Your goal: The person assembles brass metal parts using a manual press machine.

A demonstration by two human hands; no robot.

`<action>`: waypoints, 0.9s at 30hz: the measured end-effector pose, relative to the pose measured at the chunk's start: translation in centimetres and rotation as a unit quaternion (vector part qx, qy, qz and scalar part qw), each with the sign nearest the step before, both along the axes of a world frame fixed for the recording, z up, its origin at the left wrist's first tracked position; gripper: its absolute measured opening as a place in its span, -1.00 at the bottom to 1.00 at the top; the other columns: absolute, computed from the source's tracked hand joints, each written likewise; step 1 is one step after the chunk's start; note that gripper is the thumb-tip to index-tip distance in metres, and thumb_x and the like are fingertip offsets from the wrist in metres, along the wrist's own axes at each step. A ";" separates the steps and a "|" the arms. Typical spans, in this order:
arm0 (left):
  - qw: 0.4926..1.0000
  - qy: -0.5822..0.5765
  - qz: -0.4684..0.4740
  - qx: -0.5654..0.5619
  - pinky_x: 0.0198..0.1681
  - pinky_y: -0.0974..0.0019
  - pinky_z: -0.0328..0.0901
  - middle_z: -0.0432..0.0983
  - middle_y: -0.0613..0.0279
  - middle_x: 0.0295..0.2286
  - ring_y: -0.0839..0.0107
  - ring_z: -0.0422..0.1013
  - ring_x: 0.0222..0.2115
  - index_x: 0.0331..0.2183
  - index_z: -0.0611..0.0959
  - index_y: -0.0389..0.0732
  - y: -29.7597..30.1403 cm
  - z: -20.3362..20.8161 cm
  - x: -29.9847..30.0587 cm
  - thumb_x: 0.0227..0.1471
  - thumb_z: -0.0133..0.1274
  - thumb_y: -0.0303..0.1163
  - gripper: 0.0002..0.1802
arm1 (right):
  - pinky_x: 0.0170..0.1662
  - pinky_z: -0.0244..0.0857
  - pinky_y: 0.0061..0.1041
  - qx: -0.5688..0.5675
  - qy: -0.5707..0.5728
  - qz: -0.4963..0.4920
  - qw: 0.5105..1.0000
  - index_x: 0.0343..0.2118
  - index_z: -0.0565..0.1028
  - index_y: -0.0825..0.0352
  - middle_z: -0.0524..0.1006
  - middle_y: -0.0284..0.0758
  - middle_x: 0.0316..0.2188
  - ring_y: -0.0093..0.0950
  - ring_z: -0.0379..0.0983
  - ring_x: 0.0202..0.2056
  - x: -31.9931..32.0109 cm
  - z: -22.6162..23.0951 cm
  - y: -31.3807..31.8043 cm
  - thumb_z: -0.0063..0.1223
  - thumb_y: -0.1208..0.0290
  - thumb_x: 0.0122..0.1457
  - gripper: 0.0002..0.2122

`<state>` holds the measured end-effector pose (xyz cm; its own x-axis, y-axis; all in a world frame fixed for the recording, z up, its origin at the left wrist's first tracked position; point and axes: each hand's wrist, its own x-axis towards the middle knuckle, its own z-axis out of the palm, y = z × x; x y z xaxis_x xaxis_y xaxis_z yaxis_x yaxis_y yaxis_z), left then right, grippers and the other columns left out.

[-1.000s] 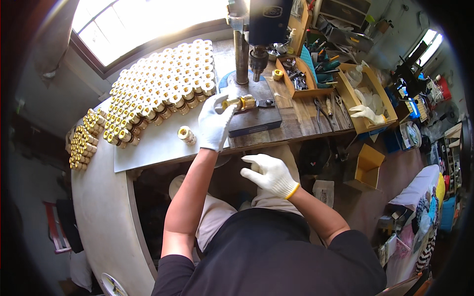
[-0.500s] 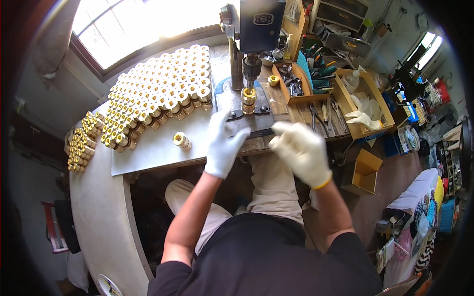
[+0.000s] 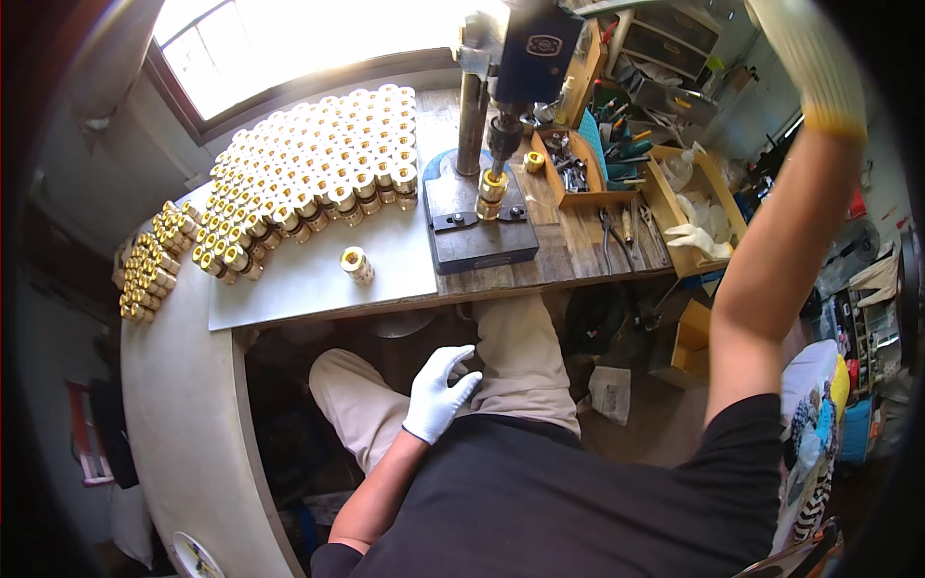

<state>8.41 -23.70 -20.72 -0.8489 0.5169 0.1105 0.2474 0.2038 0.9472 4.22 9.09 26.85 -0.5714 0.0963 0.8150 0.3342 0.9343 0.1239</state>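
Observation:
My left hand, in a white glove, hovers over my lap with thumb and fingers loosely bent and apart, holding nothing. High at the right edge is my raised right hand in a cream glove with a yellow cuff; its fingers are cut off by the frame and smeared. A blue drill press stands on the bench, and a brass fitting sits upright under its spindle on the dark base. One lone fitting stands on the white sheet, in front of many rows of fittings.
Smaller brass pieces are stacked at the far left. Right of the press are another brass piece, a wooden tray of metal parts, pliers and a box with gloves. A cardboard box is on the floor.
Both hands have left the front of the press. My left hand has dropped back to my lap; my right hand has swung up and far to the right. The view has shifted slightly.

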 end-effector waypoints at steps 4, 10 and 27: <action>0.998 0.054 -0.037 0.008 -0.09 0.25 0.50 0.61 0.10 -0.12 0.24 0.56 -0.25 0.08 0.69 -0.22 0.9 1.7 -0.4 0.09 0.40 -0.43 -0.50 | -0.09 0.54 -0.45 -0.026 -0.054 0.202 0.978 0.08 0.69 0.36 0.77 -0.16 -0.11 -0.53 0.68 -0.20 8.6 -12.9 2.3 0.17 0.25 0.46 -0.68; 0.925 0.333 -0.136 0.126 0.20 -0.06 0.37 0.58 0.00 0.07 -0.08 0.47 0.12 0.11 0.68 -0.20 8.1 13.5 -5.0 -0.03 0.45 -0.40 -0.37 | 0.00 0.50 -0.24 -0.270 -0.133 0.129 0.945 0.20 0.55 0.42 0.68 0.10 -0.18 -0.01 0.68 -0.12 6.7 -19.3 -2.4 0.10 0.29 0.48 -0.63; 0.849 0.499 -0.118 0.125 -0.19 -0.26 0.28 0.64 0.47 -0.17 0.27 0.43 0.05 -0.32 0.80 0.09 23.6 21.0 -8.0 -0.18 0.41 0.19 -0.54 | 0.14 0.44 -0.36 -0.403 -0.082 0.094 0.907 0.30 0.49 0.30 0.66 -0.03 0.01 -0.20 0.64 0.02 1.1 -26.3 -0.1 0.10 0.28 0.50 -0.60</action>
